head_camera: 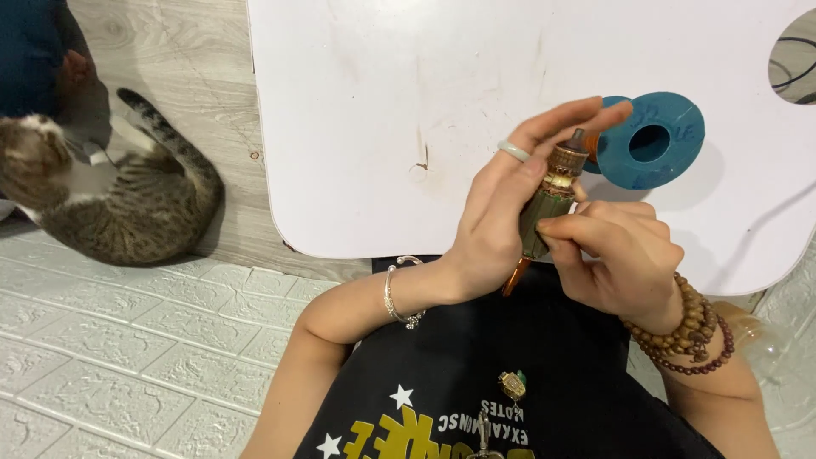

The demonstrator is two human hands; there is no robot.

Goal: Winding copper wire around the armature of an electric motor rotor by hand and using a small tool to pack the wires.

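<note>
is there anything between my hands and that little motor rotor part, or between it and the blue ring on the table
Nothing separates them: the left hand and right hand both grip the brown-and-brass cylindrical motor rotor directly. Its upper end lies right beside the teal blue foam ring on the white table; only the left hand's fingertips overlap the ring's edge there.

My left hand (497,225) wears a pale green ring (513,151) and a silver bangle (396,295); my right hand (620,255) has brown and dark red bead bracelets (690,333). I hold a brass-and-olive motor rotor (544,204) near a teal foam ring (650,140) on the white table (357,127). A grey-brown striped tabby cat (110,195) with white patches lies on pale wood floor (170,51).
</note>
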